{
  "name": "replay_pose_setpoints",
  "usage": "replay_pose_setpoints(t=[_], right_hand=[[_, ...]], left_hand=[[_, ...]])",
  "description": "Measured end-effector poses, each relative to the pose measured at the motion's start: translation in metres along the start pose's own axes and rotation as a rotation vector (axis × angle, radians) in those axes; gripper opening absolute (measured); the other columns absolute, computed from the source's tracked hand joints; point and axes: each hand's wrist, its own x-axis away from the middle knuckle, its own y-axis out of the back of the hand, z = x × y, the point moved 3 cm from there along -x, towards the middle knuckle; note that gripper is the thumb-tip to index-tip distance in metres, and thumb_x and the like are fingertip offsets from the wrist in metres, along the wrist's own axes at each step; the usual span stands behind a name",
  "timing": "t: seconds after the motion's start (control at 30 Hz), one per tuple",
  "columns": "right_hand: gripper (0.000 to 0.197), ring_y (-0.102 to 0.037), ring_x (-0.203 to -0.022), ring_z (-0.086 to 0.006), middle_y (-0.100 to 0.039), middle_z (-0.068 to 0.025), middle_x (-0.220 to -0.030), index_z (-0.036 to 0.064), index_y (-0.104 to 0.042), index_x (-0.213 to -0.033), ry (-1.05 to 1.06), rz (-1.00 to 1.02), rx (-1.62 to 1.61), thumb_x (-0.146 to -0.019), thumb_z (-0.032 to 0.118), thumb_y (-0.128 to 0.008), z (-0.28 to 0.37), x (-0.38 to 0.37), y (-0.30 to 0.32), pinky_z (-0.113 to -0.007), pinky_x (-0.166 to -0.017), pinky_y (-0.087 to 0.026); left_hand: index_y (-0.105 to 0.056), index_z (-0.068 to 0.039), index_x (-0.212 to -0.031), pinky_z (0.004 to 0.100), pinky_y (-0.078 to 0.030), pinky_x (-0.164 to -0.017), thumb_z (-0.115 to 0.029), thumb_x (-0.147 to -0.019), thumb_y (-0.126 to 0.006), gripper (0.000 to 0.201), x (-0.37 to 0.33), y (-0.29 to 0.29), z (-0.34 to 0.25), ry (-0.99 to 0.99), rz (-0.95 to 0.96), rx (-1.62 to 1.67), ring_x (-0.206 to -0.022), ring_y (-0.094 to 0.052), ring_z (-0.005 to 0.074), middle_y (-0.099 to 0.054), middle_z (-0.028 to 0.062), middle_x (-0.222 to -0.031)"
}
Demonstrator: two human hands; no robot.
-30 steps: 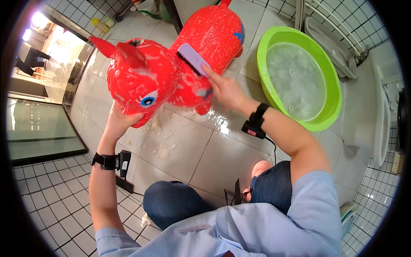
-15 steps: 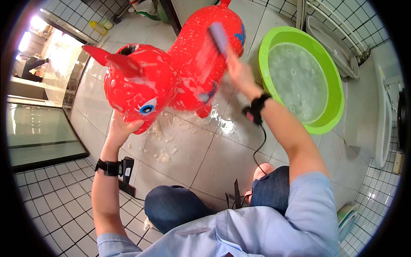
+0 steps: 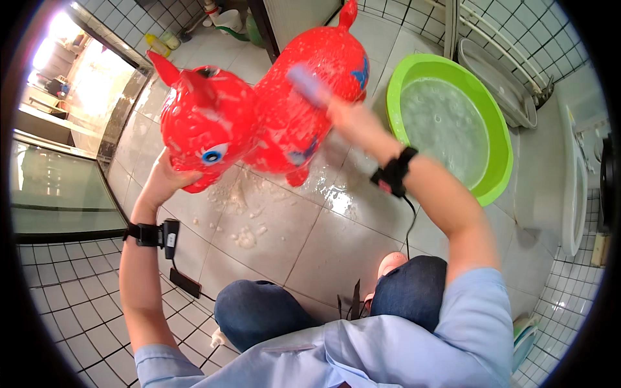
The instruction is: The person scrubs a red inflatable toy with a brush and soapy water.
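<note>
Two hands are set on a red inflatable toy animal (image 3: 259, 116), which is held just above the wet tiled floor (image 3: 310, 239) in front of the kneeling person. The toy is made of glossy, smooth plastic, rounded and swollen in body, with pointed ears, a stubby tail at its far end, a painted blue eye on the head and blue patches on its flank; it is streaked with white suds and water. The left hand (image 3: 167, 178) is cupped under the head, fingers closed against its underside. The right hand (image 3: 349, 116) is closed on a pale purple brush (image 3: 309, 85), which is pressed against the toy's back; both are blurred, so the grip is seen only roughly. Clumps of foam (image 3: 244, 236) are scattered on the large shiny grey tiles under the toy. A round lime-green plastic basin (image 3: 498, 161), filled with soapy water, is placed just right of the toy. Black bands with cables are worn on both wrists. A white metal rack (image 3: 498, 45) is seen beyond the basin.
</note>
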Motion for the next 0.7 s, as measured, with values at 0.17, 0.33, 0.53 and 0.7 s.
replay_pose_setpoints(t=[0.17, 0.33, 0.53, 0.7], right_hand=[[0.05, -0.062, -0.07, -0.0394, -0.063, -0.0228, -0.077, 0.0283, -0.037, -0.138, -0.029, -0.112, 0.077, -0.089, 0.019, -0.043, -0.003, -0.013, 0.017, -0.051, -0.062, -0.048], [0.044, -0.063, -0.066, -0.0394, -0.064, -0.023, -0.076, 0.022, -0.043, -0.134, -0.142, -0.304, -0.097, -0.091, 0.017, -0.038, -0.034, -0.027, 0.0, -0.05, -0.063, -0.051], [0.048, -0.063, -0.067, -0.0412, -0.062, -0.0236, -0.069, 0.0235, -0.04, -0.137, 0.104, -0.209, 0.058, -0.089, 0.019, -0.045, 0.024, -0.017, -0.024, -0.054, -0.061, -0.05], [0.047, -0.062, -0.069, -0.0422, -0.064, -0.0237, -0.074, 0.0163, -0.04, -0.137, -0.146, -0.398, 0.016, -0.091, 0.021, -0.04, -0.027, -0.06, 0.014, -0.052, -0.065, -0.049]], left_hand=[[-0.049, 0.001, -0.122, 0.0299, -0.047, -0.088, -0.009, -0.069, -0.079, 0.062, 0.025, 0.065, 0.032, 0.046, -0.029, 0.023, -0.102, -0.058, 0.014, -0.061, 0.0069, -0.114], [-0.05, 0.001, -0.121, 0.0368, -0.044, -0.092, -0.005, -0.071, -0.072, 0.054, 0.041, 0.045, 0.009, -0.327, -0.599, -0.703, -0.106, -0.056, 0.0257, -0.061, 0.0116, -0.109], [-0.051, -0.003, -0.124, 0.0485, -0.039, -0.098, -0.006, -0.071, -0.066, 0.055, 0.057, -0.125, -0.045, -0.791, -0.051, -0.76, -0.119, -0.046, 0.039, -0.051, 0.0209, -0.124], [-0.031, 0.006, -0.136, 0.0491, -0.029, -0.107, -0.033, -0.076, -0.071, 0.082, -0.068, -0.162, -0.052, -0.601, -0.289, -0.88, -0.125, -0.037, 0.0446, -0.039, 0.0298, -0.133]])
